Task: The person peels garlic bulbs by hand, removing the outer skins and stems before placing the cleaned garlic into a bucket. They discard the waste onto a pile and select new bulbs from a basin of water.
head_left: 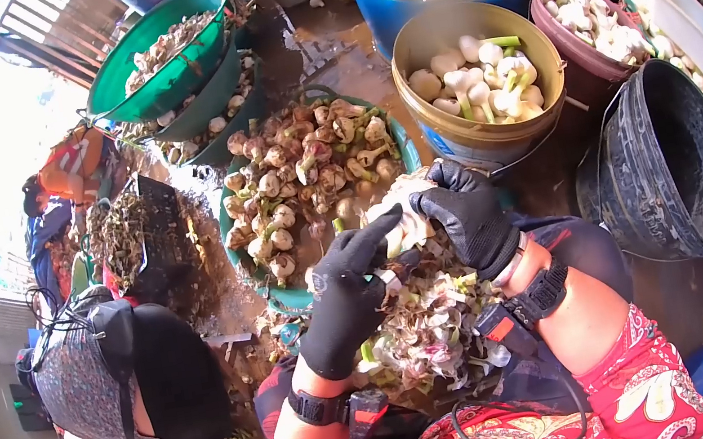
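Between my two black-gloved hands is a pale garlic bulb point(410, 227), held above my lap. My right hand point(470, 222) grips its upper right side with bent fingers. From the lower left, my left hand point(347, 297) holds the bulb, index finger stretched along it and the other fingers curled; the glove hides part of them. A heap of garlic peelings point(435, 325) lies under both hands. Just beyond stands a green tub point(411, 151) of unpeeled garlic bulbs point(307, 167) with some brown water. Past my right hand is a yellow bucket point(486, 145) holding peeled white bulbs point(476, 78).
A blue tub point(381, 20) of white garlic is at the back. At right are a pinkish bucket point(573, 91) and a tilted black bucket point(636, 177). Green basins point(101, 93) stand back left. A person in a dark cap point(86, 386) sits close at my left.
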Motion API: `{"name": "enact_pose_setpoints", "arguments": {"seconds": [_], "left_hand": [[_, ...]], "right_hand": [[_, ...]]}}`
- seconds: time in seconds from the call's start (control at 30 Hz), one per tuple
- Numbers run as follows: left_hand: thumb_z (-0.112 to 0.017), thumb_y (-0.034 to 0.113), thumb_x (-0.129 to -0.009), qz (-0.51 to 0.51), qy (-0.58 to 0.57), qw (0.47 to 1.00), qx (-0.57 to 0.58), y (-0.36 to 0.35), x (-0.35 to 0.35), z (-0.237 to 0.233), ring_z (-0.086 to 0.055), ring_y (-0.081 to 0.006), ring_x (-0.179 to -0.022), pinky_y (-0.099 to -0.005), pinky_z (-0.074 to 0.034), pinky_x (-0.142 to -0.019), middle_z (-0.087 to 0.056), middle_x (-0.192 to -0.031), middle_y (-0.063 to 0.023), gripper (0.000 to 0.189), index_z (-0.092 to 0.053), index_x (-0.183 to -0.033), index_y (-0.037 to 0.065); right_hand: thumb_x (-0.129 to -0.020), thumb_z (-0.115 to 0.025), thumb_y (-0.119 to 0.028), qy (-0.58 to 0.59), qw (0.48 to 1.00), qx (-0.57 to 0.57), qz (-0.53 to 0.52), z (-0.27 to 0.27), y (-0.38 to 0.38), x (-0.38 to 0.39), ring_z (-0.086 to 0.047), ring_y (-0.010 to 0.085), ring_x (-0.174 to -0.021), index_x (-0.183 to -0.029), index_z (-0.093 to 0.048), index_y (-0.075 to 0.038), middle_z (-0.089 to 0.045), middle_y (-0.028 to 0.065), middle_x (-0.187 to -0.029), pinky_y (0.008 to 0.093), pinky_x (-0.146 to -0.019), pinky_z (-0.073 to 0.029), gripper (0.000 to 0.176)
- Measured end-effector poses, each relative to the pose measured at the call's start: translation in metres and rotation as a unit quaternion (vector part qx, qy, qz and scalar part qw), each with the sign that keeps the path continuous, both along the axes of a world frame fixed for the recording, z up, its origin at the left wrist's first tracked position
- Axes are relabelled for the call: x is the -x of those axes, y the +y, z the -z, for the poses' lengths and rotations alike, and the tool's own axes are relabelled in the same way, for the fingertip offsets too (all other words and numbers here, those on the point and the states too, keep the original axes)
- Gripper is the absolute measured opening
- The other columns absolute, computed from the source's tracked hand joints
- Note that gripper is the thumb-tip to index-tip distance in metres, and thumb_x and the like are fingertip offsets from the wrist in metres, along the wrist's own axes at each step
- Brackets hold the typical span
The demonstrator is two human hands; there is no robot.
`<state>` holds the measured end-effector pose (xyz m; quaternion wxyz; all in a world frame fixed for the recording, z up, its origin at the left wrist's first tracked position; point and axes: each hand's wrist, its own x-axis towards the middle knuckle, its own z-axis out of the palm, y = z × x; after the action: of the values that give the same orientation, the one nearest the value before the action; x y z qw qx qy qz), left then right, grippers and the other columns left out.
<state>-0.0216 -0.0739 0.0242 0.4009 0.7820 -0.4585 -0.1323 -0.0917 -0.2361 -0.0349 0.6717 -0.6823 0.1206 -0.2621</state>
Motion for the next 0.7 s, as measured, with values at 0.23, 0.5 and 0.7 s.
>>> {"name": "enact_pose_setpoints", "arguments": {"seconds": [0.23, 0.5, 0.7], "left_hand": [[-0.064, 0.011, -0.085, -0.098, 0.408, 0.892, 0.165, 0.013, -0.014, 0.016, -0.064, -0.0161, -0.073, -0.0295, -0.053, -0.066, -0.066, -0.088, -0.0085, 0.026, -0.062, -0.106, -0.004], [-0.057, 0.004, -0.083, -0.147, 0.532, 0.795, 0.253, 0.03, -0.038, 0.035, -0.063, -0.0227, -0.065, -0.0336, -0.052, -0.063, -0.063, -0.081, -0.0152, 0.025, -0.056, -0.106, -0.006], [-0.054, 0.012, -0.088, -0.11, 0.611, 0.718, 0.314, 0.035, -0.04, 0.051, -0.057, -0.0126, -0.077, -0.0264, -0.049, -0.067, -0.061, -0.097, -0.0057, 0.044, -0.047, -0.129, -0.001]], "right_hand": [[-0.081, -0.056, 0.005, -0.092, 0.93, 0.35, 0.064, 0.0, -0.003, 0.005, -0.06, 0.0194, -0.073, -0.082, -0.062, 0.002, -0.06, 0.0075, -0.075, 0.0319, -0.064, -0.048, 0.007], [-0.085, -0.051, -0.009, -0.137, 0.817, -0.551, -0.106, -0.014, -0.012, -0.004, -0.058, 0.0148, -0.072, -0.087, -0.055, -0.004, -0.057, 0.0043, -0.077, 0.0288, -0.067, -0.05, 0.007], [-0.078, -0.058, -0.007, 0.055, 0.981, -0.061, -0.176, 0.009, -0.01, 0.007, -0.061, 0.0163, -0.077, -0.092, -0.064, 0.0, -0.067, 0.009, -0.087, 0.0314, -0.072, -0.049, 0.016]]}}
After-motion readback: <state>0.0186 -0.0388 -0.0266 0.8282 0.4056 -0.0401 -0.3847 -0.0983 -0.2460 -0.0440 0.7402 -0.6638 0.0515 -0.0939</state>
